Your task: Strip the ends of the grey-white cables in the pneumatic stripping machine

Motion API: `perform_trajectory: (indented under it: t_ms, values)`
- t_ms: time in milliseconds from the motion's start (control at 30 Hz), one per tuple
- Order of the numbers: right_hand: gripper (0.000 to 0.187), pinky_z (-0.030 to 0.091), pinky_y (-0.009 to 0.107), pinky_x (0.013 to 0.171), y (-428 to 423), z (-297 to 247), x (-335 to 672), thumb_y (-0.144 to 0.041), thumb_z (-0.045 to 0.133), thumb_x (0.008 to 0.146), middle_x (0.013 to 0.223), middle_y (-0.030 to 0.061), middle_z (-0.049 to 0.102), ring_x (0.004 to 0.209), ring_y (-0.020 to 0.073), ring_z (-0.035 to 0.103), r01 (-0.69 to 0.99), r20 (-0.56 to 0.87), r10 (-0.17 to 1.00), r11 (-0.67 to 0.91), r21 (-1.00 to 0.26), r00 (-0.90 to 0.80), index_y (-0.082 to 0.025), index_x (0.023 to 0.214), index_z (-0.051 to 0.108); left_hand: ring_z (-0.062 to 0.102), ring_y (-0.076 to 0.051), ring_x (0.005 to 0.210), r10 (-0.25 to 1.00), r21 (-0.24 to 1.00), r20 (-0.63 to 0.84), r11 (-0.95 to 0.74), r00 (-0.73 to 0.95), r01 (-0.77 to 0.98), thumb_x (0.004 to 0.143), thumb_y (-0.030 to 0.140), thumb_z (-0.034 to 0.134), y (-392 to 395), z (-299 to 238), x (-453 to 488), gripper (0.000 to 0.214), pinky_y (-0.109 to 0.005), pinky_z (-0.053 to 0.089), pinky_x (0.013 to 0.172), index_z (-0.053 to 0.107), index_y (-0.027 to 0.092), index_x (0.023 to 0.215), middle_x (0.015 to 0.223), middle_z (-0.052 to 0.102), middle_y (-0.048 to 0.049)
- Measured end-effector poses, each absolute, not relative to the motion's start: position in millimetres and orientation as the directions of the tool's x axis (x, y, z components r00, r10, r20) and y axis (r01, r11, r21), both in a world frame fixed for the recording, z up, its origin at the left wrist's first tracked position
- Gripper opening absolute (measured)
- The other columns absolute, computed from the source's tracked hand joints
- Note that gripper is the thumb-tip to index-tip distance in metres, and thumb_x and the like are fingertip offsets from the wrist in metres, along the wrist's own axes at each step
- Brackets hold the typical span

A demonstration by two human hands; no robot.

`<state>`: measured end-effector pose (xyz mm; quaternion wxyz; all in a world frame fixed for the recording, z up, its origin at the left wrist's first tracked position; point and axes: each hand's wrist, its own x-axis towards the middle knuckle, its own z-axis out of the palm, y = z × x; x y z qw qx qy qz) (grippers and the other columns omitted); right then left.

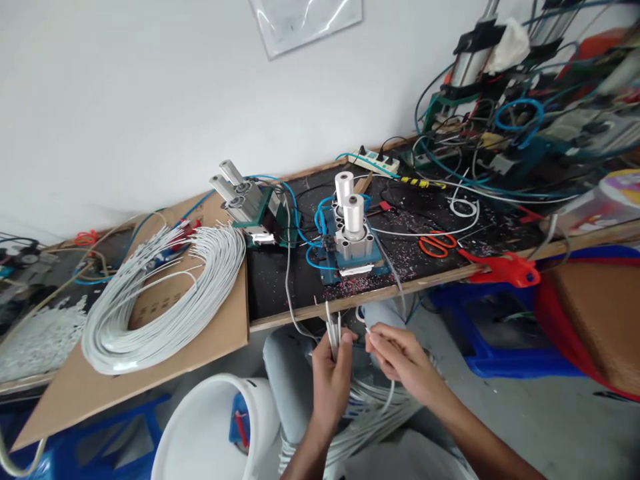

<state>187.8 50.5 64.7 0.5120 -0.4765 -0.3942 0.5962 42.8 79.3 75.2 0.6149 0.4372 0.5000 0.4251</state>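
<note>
My left hand (334, 373) is closed around a few white cables (333, 333), their ends pointing up just in front of the bench edge. To its right, my right hand (397, 352) pinches a single white cable (368, 330) near its end, between thumb and forefinger. A large bundle of pale cable (373, 427) lies across my lap below both hands. Straight ahead on the bench stands a pneumatic press (356, 233) with two silver cylinders and blue air hoses. My hands are apart and touch neither press nor bench.
A coil of white cables (115, 327) lies on cardboard (215, 337) at left, beside a second press (250, 207). Orange scissors (437, 244), a red-handled tool (505, 269) and a power strip (374, 162) lie right. Below are a white bucket (173, 427) and blue stool (500, 333).
</note>
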Motion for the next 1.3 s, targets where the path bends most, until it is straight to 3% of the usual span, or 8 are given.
perform_trajectory:
  t_ms: [367,633,800,967,1100,1300]
  values:
    - [0.036,0.022,0.027,0.05,35.9,70.9,181.5,-0.047,0.047,0.094,0.058,-0.0076,0.033,0.052,0.0091,0.029,-0.032,-0.166,0.985,-0.168,-0.985,-0.043,-0.022,0.068,0.044,0.021,-0.004,0.043,0.9,0.921,-0.299,0.36,0.318,-0.152,0.087,0.035,0.068,75.3,76.6,43.7,0.021,-0.019,0.018,0.042,0.059,0.016,0.089,0.057,0.047,0.0068]
    - [0.037,0.025,0.026,0.051,18.2,70.1,184.3,-0.047,0.044,0.095,0.059,-0.0074,0.037,0.053,0.0097,0.033,0.063,-0.181,0.983,-0.179,-0.982,-0.032,-0.022,0.068,0.045,0.025,-0.005,0.045,0.891,0.945,-0.27,0.318,0.366,-0.077,0.087,0.025,0.063,69.0,76.9,44.5,0.01,-0.021,0.021,0.044,0.059,0.016,0.083,0.057,0.048,0.0062]
    - [0.038,0.028,0.028,0.054,17.9,70.6,178.9,-0.047,0.039,0.097,0.059,-0.0065,0.038,0.055,0.0112,0.038,0.155,-0.155,0.987,-0.145,-0.977,-0.053,-0.023,0.067,0.041,0.031,-0.008,0.053,0.905,0.97,-0.224,0.241,0.361,-0.004,0.079,0.016,0.064,67.5,82.9,43.2,0.009,-0.022,0.028,0.051,0.056,0.016,0.076,0.061,0.044,0.0061]
    - [0.031,0.03,0.03,0.064,17.7,84.5,195.0,-0.037,0.044,0.095,0.065,-0.0045,0.046,0.063,0.0133,0.044,0.294,-0.099,0.98,-0.044,-0.955,-0.174,-0.022,0.069,0.045,0.034,-0.009,0.057,0.858,0.978,-0.209,0.185,0.47,0.097,0.069,0.007,0.064,75.2,86.5,34.1,0.008,-0.022,0.027,0.052,0.061,0.014,0.072,0.063,0.048,0.0043]
    - [0.023,0.032,0.032,0.071,17.5,94.6,210.6,-0.029,0.041,0.096,0.077,-0.0015,0.058,0.072,0.0158,0.052,0.496,-0.086,0.943,0.091,-0.864,-0.323,-0.023,0.078,0.055,0.037,-0.009,0.054,0.776,0.973,-0.228,0.162,0.588,0.164,0.061,0.001,0.064,83.4,88.8,31.3,0.013,-0.022,0.027,0.051,0.066,0.013,0.066,0.057,0.049,0.0044]
    - [0.026,0.033,0.03,0.063,19.8,84.4,207.8,-0.031,0.036,0.098,0.069,-0.0022,0.052,0.063,0.0149,0.051,0.49,-0.047,0.979,0.057,-0.87,-0.197,-0.024,0.077,0.05,0.031,-0.009,0.053,0.867,0.968,-0.244,0.19,0.433,0.166,0.079,0.017,0.06,80.1,89.6,39.1,0.011,-0.023,0.024,0.051,0.063,0.014,0.069,0.057,0.045,0.0043]
